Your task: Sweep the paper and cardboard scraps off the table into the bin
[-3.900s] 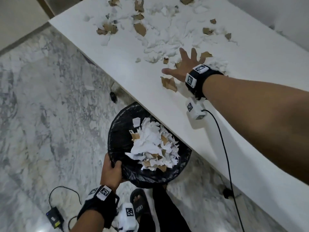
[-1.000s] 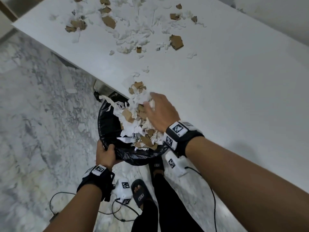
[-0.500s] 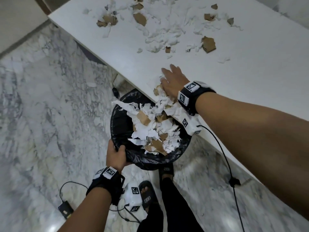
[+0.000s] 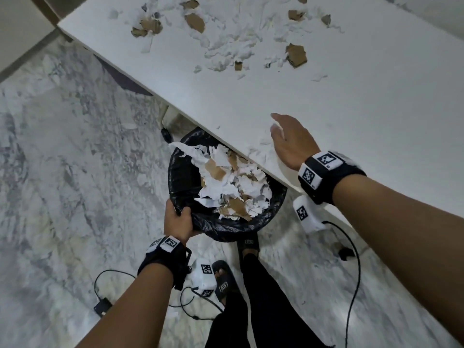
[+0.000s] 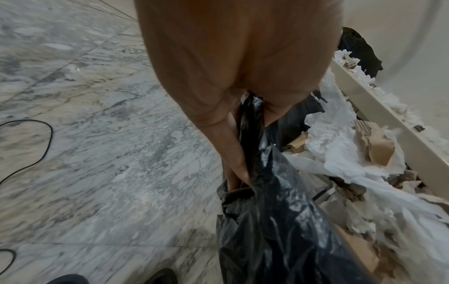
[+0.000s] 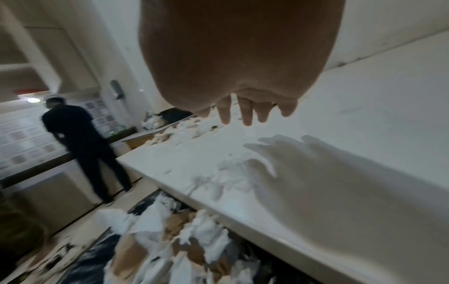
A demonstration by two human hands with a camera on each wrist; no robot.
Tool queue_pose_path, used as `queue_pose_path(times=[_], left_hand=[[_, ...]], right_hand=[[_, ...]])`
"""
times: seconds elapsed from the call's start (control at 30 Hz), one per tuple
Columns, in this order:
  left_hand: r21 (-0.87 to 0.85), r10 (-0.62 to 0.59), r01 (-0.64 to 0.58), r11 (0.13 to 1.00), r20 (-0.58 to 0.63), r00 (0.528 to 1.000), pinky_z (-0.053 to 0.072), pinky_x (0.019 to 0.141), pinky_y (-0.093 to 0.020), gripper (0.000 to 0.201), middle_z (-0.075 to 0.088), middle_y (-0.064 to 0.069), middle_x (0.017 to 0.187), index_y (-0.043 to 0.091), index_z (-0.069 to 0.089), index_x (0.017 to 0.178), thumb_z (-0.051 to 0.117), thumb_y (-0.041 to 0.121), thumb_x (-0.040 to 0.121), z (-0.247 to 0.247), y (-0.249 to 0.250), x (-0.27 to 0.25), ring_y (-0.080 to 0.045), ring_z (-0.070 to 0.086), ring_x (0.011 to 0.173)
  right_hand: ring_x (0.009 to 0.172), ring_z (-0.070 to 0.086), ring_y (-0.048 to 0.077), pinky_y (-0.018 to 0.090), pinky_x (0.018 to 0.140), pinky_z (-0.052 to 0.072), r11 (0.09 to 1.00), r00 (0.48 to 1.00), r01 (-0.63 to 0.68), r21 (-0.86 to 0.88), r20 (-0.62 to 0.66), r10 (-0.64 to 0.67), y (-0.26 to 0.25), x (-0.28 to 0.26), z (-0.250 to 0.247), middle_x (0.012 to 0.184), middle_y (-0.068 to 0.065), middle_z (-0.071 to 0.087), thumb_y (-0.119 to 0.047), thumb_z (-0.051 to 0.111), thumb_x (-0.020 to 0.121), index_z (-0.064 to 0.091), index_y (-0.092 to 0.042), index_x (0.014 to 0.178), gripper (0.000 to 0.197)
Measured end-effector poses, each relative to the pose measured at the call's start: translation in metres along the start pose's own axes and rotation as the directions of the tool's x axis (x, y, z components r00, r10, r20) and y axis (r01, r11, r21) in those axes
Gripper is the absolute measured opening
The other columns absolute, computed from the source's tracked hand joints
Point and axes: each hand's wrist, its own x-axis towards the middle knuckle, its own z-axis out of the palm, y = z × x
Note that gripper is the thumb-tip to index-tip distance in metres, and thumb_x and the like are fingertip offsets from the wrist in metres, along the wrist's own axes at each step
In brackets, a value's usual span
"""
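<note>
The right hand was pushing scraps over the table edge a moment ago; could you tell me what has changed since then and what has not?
The right hand has let its batch drop into the bin and lifted off the table edge, fingers relaxed, holding nothing. The pile in the bin has grown. A few white shreds remain at the edge. The left hand grips the bin's rim as before, and the far scraps lie untouched.

A person in dark clothes (image 6: 80,142) is standing at a counter; black cables (image 4: 352,267) are lying on the marble floor (image 4: 62,172).
</note>
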Motion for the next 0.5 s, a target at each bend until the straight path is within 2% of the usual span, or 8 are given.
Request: queue_pose_path(times=[0.07,0.13,0.27,0.33,0.37,0.4,0.43,0.5], left_hand=[[-0.015,-0.003,0.003,1.0,0.011,1.0,0.064,0.053,-0.045,0.033,0.062,-0.017,0.127,0.03,0.049,0.123,0.046,0.003,0.104,0.004,-0.002,-0.003,-0.04,0.069,0.102],[-0.023,-0.009,0.009,1.0,0.02,1.0,0.064,0.052,-0.043,0.033,0.061,-0.016,0.128,0.03,0.049,0.124,0.046,0.004,0.104,0.008,-0.005,-0.004,-0.04,0.069,0.105],[-0.026,-0.019,0.019,0.999,0.012,1.0,0.063,0.052,-0.043,0.032,0.062,-0.016,0.128,0.03,0.05,0.123,0.047,0.005,0.103,0.01,-0.008,-0.003,-0.041,0.07,0.106],[-0.025,-0.017,0.017,1.0,0.007,1.0,0.064,0.053,-0.042,0.032,0.062,-0.016,0.128,0.029,0.05,0.124,0.047,0.005,0.103,0.01,-0.007,-0.003,-0.04,0.071,0.104],[-0.023,-0.016,0.016,1.0,0.005,1.0,0.064,0.053,-0.042,0.032,0.062,-0.016,0.128,0.028,0.05,0.125,0.047,0.005,0.103,0.009,-0.006,-0.002,-0.038,0.071,0.102],[-0.022,-0.016,0.016,1.0,0.003,1.0,0.064,0.052,-0.041,0.032,0.062,-0.017,0.129,0.026,0.05,0.127,0.047,0.005,0.103,0.007,-0.005,-0.001,-0.037,0.071,0.101],[-0.024,-0.017,0.017,1.0,0.0,1.0,0.063,0.053,-0.041,0.032,0.062,-0.018,0.13,0.026,0.05,0.128,0.047,0.006,0.103,0.005,-0.004,-0.001,-0.038,0.071,0.101],[-0.023,-0.015,0.015,1.0,-0.006,1.0,0.064,0.053,-0.041,0.032,0.062,-0.019,0.132,0.025,0.05,0.129,0.048,0.006,0.103,0.001,-0.002,0.001,-0.04,0.07,0.104]], right_hand=[[0.151,0.014,0.022,0.048,0.122,0.014,0.988,0.986,-0.157,-0.004,0.058,0.157,0.012,-0.007,0.0,0.163,0.006,0.019,-0.039,0.026,0.104,0.023,-0.02,0.155,0.055],[0.153,0.0,0.023,0.045,0.123,0.008,0.976,0.971,-0.216,-0.023,0.105,0.217,0.011,-0.021,0.011,0.166,0.005,0.004,-0.04,0.024,0.104,0.015,-0.021,0.157,0.057],[0.151,-0.011,0.019,0.042,0.118,-0.001,0.994,0.984,-0.089,0.071,0.16,0.077,-0.019,-0.059,0.048,0.165,0.0,-0.01,-0.043,0.029,0.104,0.008,-0.026,0.158,0.06],[0.152,-0.001,0.021,0.04,0.119,0.004,0.995,0.981,0.044,0.088,0.186,-0.059,-0.032,-0.07,0.059,0.166,0.004,0.0,-0.039,0.032,0.104,0.012,-0.023,0.157,0.059],[0.151,0.011,0.023,0.041,0.12,0.016,0.99,0.978,0.109,0.088,0.17,-0.122,-0.036,-0.072,0.06,0.164,0.006,0.012,-0.035,0.034,0.104,0.018,-0.019,0.156,0.056],[0.146,0.027,0.025,0.038,0.114,0.03,0.983,0.977,0.162,0.085,0.129,-0.172,-0.039,-0.071,0.058,0.159,0.007,0.025,-0.032,0.036,0.104,0.027,-0.016,0.152,0.052],[0.137,0.041,0.024,0.033,0.104,0.039,0.98,0.979,0.184,0.074,0.074,-0.189,-0.041,-0.067,0.054,0.153,0.007,0.036,-0.03,0.039,0.103,0.035,-0.016,0.148,0.047],[0.125,0.051,0.019,0.027,0.094,0.04,0.99,0.99,0.138,0.041,-0.043,-0.136,-0.043,-0.051,0.042,0.147,0.003,0.044,-0.029,0.043,0.101,0.042,-0.018,0.143,0.043]])
